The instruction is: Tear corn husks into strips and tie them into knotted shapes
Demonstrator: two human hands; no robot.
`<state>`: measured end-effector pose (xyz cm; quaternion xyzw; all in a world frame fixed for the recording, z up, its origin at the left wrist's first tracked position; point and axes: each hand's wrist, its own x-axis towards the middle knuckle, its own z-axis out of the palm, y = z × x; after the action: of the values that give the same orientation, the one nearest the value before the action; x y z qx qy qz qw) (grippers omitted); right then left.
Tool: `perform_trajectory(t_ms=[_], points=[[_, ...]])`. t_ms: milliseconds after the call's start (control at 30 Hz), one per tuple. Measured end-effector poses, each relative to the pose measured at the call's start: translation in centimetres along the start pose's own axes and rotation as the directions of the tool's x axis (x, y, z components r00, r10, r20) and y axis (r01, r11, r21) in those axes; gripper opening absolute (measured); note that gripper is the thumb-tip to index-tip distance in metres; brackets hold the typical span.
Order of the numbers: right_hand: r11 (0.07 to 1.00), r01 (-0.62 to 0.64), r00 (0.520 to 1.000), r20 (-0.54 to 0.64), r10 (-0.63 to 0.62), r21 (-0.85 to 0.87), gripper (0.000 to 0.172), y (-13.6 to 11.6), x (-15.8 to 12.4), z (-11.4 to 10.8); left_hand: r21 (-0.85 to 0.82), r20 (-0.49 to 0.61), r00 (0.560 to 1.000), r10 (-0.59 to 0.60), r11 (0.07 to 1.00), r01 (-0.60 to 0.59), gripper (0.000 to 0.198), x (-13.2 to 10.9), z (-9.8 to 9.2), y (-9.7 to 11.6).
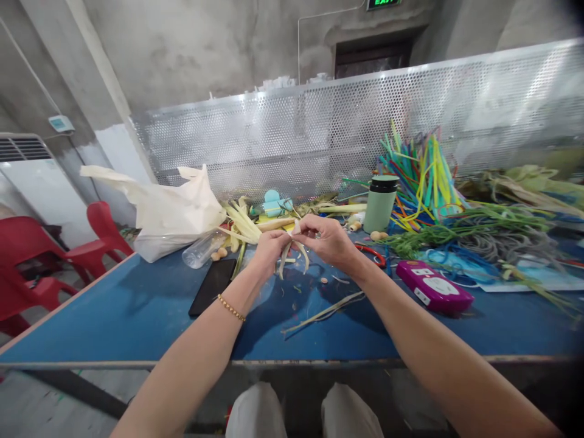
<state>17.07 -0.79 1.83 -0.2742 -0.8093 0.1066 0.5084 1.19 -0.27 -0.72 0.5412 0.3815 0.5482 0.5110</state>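
Over the middle of the blue table, my left hand (272,244) and my right hand (322,237) meet with fingertips nearly touching. Both pinch a pale strip of dried husk (301,254), whose loose ends hang down below the fingers. Its exact shape between the fingertips is hidden. On the table below lie a few thin straw stalks (323,314) and a small round wooden bead (323,280). Behind my left hand is a bundle of pale yellow-green husks (244,224). A black phone (213,286) rests left of my left wrist.
At the left stand a white plastic bag (176,210) and a clear bottle (201,252). A green tumbler (380,204), colourful strips (424,176), green cords (438,234) and a purple box (434,287) occupy the right. A perforated metal panel (274,137) borders the back; red chairs (34,255) stand left.
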Motion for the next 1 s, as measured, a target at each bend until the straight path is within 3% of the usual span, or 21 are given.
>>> perform_trajectory(t_ms=[200, 467, 800, 1000], points=[[0.986, 0.078, 0.997, -0.015, -0.081, -0.147, 0.010, 1.6, -0.3, 0.5, -0.064, -0.049, 0.998, 0.036, 0.997, -0.039, 0.017, 0.3, -0.3, 0.0], [0.987, 0.079, 0.995, -0.054, -0.087, -0.141, 0.009, 1.6, -0.3, 0.7, -0.170, 0.003, 0.999, -0.036, 0.985, 0.036, 0.014, 0.4, -0.3, 0.2], [0.980, 0.146, 0.984, -0.084, -0.158, -0.137, 0.006, 1.9, -0.3, 0.5, -0.210, 0.013, 0.999, -0.031, 0.977, 0.033, 0.010, 0.1, 0.0, 0.5], [0.978, 0.166, 0.983, -0.061, -0.175, -0.124, 0.009, 1.7, -0.2, 0.3, -0.297, 0.008, 0.995, -0.100, 0.950, 0.098, 0.021, -0.3, 0.4, 1.3]])
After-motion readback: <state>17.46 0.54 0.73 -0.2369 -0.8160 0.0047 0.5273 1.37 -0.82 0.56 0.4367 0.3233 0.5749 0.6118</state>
